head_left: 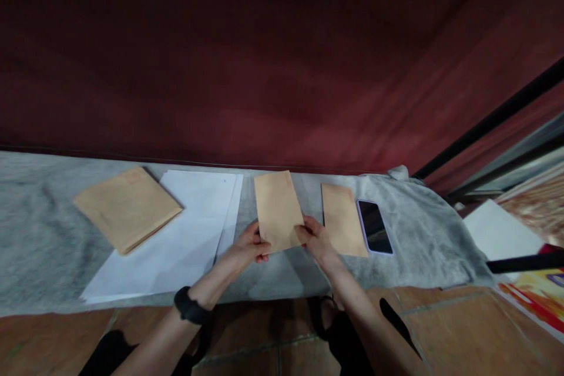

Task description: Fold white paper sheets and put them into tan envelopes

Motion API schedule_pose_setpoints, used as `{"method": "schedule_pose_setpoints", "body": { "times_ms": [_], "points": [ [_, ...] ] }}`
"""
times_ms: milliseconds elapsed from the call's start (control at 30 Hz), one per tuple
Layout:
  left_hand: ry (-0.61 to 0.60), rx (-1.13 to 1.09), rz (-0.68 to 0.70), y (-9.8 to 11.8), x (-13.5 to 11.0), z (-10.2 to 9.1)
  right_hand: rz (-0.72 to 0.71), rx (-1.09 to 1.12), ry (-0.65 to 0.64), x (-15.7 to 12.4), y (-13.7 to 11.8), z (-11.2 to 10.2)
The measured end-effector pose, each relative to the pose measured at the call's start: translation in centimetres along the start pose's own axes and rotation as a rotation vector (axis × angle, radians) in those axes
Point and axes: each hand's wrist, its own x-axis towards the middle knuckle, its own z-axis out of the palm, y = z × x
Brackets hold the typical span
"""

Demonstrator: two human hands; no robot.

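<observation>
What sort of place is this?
Perhaps a makeshift indoor paperwork spot, though I can't be sure: brown envelopes and white paper sheets at a gray cloth-covered surface, before a dark red backdrop.

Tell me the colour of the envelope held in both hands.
The held envelope is light brown, seen in the head view.

White papers (185, 235), brown envelopes (345, 220), phone (375, 227) on seemingly cloth-covered table (427, 229).
</observation>
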Motion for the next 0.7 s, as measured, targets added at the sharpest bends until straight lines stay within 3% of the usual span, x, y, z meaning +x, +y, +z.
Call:
{"method": "schedule_pose_setpoints", "body": {
  "times_ms": [167, 367, 467, 600, 700],
  "points": [
    [0.102, 0.156, 0.016, -0.7, 0.0, -0.2, -0.242, -0.416, 0.044, -0.8, 1.7, 0.0],
    [0.165, 0.442, 0.025, -0.9, 0.3, -0.1, -0.344, -0.928, 0.081, -1.9, 1.3, 0.4],
    [0.219, 0.646, 0.033, -0.4, 0.1, 0.0, -0.443, -1.027, 0.059, -1.9, 1.0, 0.6],
    [0.318, 0.955, 0.026, 0.5, -0.8, 0.5, -0.532, -1.059, -0.093, -1.7, 1.5, 1.8],
    [0.412, 1.115, 0.160, 0.8, -1.0, 0.7, -0.524, -1.127, -0.122, -1.8, 2.2, 2.8]
  ]
}}
